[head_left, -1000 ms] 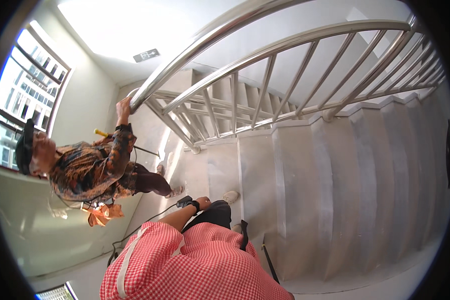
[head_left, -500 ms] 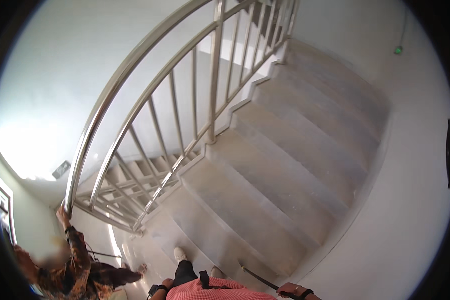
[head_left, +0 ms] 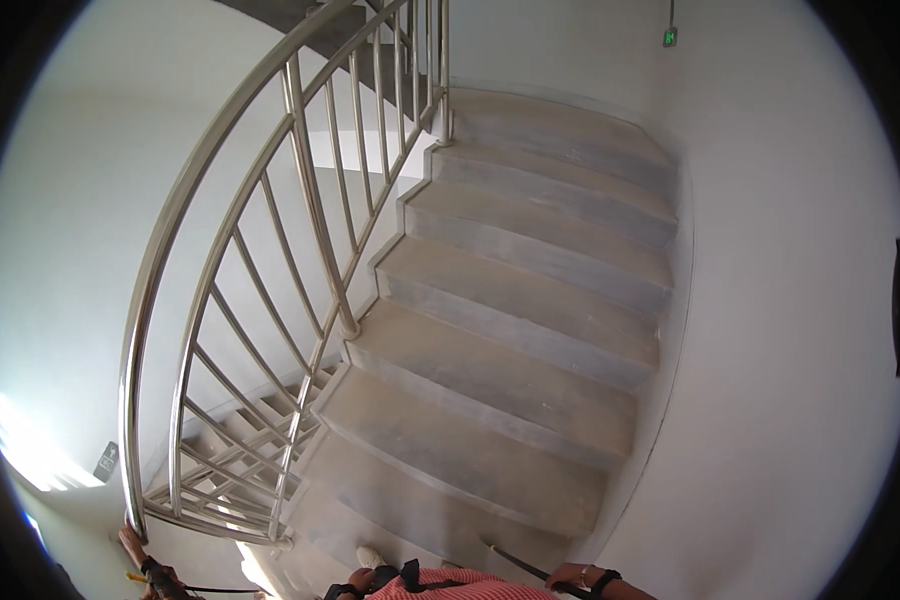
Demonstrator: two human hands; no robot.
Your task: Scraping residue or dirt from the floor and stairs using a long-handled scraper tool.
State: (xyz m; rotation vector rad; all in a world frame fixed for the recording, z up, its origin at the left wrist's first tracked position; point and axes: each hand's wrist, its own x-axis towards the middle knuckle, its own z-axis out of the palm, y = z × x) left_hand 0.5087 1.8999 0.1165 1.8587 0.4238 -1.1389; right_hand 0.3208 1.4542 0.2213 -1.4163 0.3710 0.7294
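At the lower edge, my right hand (head_left: pixel 573 577), with a dark band on its wrist, is closed on a thin dark stick (head_left: pixel 518 563) with a paler tip. The stick points up and left over the lowest steps. My left hand (head_left: pixel 362 580) is beside my red-and-white checked top (head_left: pixel 470 577), next to a black strap; its fingers are too hidden to read. Below me, one pale shoe (head_left: pixel 369 557) shows on the floor at the foot of the stairs (head_left: pixel 470 400).
A shiny metal railing (head_left: pixel 160 260) curves up along the left of the stairs. Another person's hand (head_left: pixel 131 542) grips its lower end. A white wall (head_left: pixel 770 330) bounds the right side. A small green-lit box (head_left: pixel 670 37) hangs at the back. Lower steps (head_left: pixel 240 425) show through the bars.
My view has turned right, so the stairs appear straighter ahead and the railing further left. The other person has dropped mostly out of view. My right hand still holds the stick.
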